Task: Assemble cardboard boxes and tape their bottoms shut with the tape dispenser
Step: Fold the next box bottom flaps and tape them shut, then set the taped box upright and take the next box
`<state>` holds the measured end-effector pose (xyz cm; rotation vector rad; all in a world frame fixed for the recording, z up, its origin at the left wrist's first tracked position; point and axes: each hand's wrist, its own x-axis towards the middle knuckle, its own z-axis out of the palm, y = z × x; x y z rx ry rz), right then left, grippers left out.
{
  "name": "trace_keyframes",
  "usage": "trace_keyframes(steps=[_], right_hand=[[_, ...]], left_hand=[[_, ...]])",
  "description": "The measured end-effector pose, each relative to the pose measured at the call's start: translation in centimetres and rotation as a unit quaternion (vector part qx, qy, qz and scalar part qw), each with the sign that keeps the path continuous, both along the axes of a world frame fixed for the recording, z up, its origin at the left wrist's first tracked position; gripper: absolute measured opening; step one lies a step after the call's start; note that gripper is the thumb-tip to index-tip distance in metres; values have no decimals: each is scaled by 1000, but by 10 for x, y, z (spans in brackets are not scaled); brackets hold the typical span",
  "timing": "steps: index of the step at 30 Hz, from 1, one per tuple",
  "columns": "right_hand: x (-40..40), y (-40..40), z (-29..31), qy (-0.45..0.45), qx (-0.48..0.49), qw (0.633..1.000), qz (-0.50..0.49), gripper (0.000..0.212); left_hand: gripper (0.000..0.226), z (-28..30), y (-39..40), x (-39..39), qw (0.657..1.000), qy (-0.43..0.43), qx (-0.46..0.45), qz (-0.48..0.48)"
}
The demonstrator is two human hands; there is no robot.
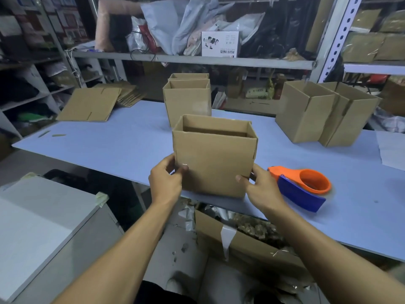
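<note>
Both hands are clamped on an open-topped cardboard box [213, 159] at the near edge of the pale blue worktop [109, 145]: the left hand [165, 181] grips its lower left corner, the right hand [262, 186] its lower right. Just right lies the orange-and-blue tape dispenser [303, 189]. Farther back stand assembled boxes [187, 99], with flat cardboard [88, 105] far left.

Upright open box [213, 159], dispenser [302, 187] beside
</note>
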<state>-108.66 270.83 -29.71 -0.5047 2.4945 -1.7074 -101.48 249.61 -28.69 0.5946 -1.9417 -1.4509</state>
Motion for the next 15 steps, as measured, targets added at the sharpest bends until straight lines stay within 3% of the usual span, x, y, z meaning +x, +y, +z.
trace_keyframes(steps=[7, 15], right_hand=[[-15, -2, -2, 6, 23, 1000, -7, 40], [-99, 0, 18, 28, 191, 977, -88, 16]], left_hand=[[35, -8, -8, -17, 1000, -24, 7, 0], [29, -1, -4, -101, 999, -52, 4, -11]])
